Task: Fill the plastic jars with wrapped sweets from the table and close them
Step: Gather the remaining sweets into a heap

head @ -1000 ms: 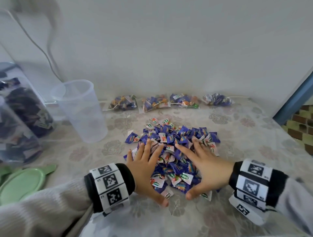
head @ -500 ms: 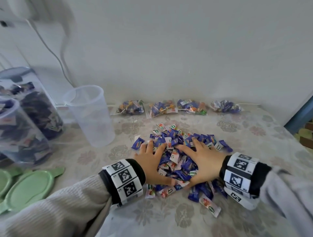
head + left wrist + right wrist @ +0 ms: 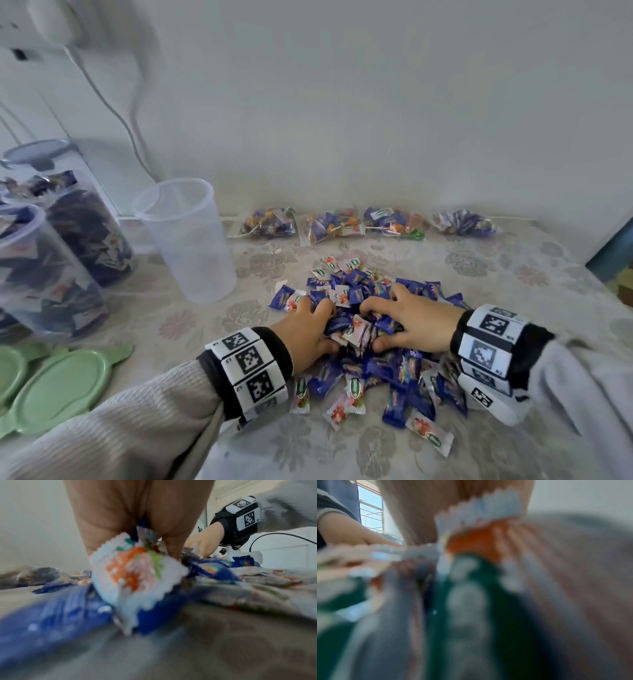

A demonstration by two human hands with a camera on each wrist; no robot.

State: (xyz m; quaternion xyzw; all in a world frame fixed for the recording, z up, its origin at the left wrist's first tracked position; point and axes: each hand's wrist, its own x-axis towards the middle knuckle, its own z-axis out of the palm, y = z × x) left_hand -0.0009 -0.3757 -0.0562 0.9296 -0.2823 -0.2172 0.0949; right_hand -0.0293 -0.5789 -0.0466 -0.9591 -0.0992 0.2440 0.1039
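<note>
A heap of blue and white wrapped sweets (image 3: 370, 373) lies on the flowered tablecloth. My left hand (image 3: 310, 329) and right hand (image 3: 411, 320) face each other over the heap, fingers curled, scooping a bunch of sweets (image 3: 356, 329) between them. An empty clear plastic jar (image 3: 186, 240) stands upright to the left of the heap. Two jars filled with sweets (image 3: 44, 270) stand at the far left; the back one has a grey lid on. In the left wrist view a white sweet (image 3: 135, 572) sits under my palm. The right wrist view is blurred, with a wrapper (image 3: 479, 520) against my hand.
Green lids (image 3: 58, 387) lie at the near left. Several clear bags of sweets (image 3: 363, 224) line the wall at the back. A white cable (image 3: 113, 102) hangs down the wall behind the jars. The table's right edge (image 3: 609, 291) is near a blue frame.
My hands went from lying flat on the heap to curling together round a bunch of sweets. Some sweets spilled toward the near side. The head view shifted left.
</note>
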